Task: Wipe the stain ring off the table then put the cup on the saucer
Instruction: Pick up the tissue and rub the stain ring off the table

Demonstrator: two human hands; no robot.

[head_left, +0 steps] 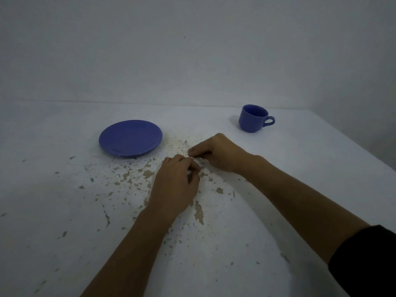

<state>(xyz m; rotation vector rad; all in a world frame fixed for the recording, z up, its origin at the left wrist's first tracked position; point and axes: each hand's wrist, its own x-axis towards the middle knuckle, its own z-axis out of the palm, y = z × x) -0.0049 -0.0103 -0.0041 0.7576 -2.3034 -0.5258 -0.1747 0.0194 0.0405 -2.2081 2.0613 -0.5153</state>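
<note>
Meanwhile, both hands, left hand (174, 181) and right hand (216, 153), each grip pinched narrow on something small and pale, meet mid-tabletop (64, 211) beside the saucer (130, 138), cup (252, 118) well apart near the far right corner; firm, overlapping strokes should lift the stain.

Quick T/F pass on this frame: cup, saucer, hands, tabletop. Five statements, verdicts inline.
1. The cup stands upright on the table, apart from the saucer. True.
2. The cup's handle points toward the saucer. False: it points away, to the right.
3. Both hands are together between saucer and cup, left hand nearer the camera than right hand. True.
4. The saucer holds a spoon. False: nothing lies on it.
5. The tabletop is spotless. False: brownish specks cover it near the hands.
</note>
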